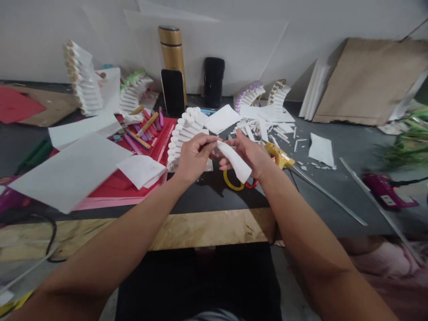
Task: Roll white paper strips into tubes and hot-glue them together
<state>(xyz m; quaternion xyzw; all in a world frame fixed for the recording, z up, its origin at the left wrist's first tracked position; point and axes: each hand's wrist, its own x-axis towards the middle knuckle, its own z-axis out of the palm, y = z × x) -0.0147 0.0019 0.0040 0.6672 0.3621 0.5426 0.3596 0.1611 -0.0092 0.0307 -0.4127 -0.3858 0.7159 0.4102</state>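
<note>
Both my hands meet over the dark table and hold one rolled white paper tube [236, 161]. My left hand [193, 157] pinches the tube's upper end with curled fingers. My right hand [250, 154] wraps around the tube's middle from behind. Just behind my left hand lies a curved row of similar white paper rolls [182, 129]. Under my right hand rest scissors with yellow and red handles [238, 183], and a yellow glue gun [280, 156] lies beside my right wrist.
White sheets [72, 171] lie on red paper [123, 180] at left with coloured pens [143, 133]. A phone [173, 91], gold bottle [172, 51] and black object [214, 80] stand behind. Paper scraps [277, 131], rulers [329, 196], cardboard [368, 80] at right.
</note>
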